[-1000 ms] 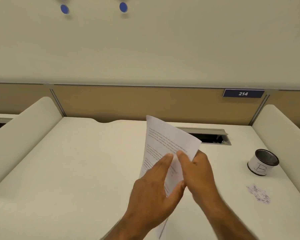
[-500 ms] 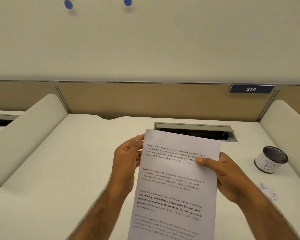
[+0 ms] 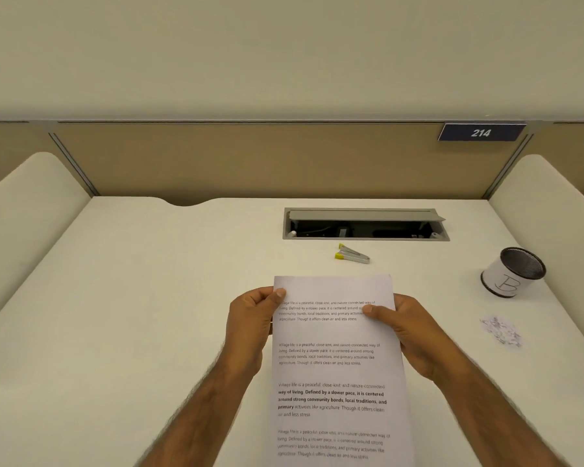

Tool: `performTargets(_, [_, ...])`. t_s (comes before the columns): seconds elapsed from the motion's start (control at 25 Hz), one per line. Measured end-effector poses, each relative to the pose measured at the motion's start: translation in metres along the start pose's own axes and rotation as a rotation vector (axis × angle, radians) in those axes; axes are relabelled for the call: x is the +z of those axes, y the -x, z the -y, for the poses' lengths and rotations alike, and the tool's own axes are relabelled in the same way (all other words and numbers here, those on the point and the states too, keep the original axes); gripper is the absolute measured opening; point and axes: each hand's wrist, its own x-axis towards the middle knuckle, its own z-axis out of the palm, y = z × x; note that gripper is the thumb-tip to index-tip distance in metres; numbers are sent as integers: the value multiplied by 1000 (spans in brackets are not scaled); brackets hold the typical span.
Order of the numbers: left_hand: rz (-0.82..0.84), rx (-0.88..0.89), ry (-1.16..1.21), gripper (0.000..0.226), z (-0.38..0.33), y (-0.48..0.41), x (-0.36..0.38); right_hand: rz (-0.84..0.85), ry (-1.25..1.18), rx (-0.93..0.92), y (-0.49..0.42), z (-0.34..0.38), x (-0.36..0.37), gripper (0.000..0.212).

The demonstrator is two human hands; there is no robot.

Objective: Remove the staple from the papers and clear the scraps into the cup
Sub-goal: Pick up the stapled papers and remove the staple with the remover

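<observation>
Pinching papers' (image 3: pixel 334 365) top edges: left hand (image 3: pixel 250 320), right hand (image 3: pixel 410 332).

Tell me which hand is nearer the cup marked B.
Right. The right hand grips the right edge of the papers, with the cup farther right and back; the left hand grips their left edge, across the papers from the cup.

left hand (image 3: pixel 250 321) bare | right hand (image 3: pixel 412 335) bare | forearms (image 3: pixel 196 416) — bare, hairy
</observation>
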Motion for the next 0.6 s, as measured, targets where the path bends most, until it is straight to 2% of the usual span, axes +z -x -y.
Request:
performTargets(0.2, [11,-158,-62,16,55,-56,0,-215,-25,76,-51,-67,12,22])
performTargets(0.44, [5,-115,-271,17,89,-110,12,-339,-51,178,-88,-96,10,15])
performTargets(0.52, [-18,-107,-355,17,98,-119,15,-384,30,186,-95,-100,4,5])
performTargets(0.6, [-33,-82,-437,15,102,-126,18,-421,137,192,-103,-103,-2,11])
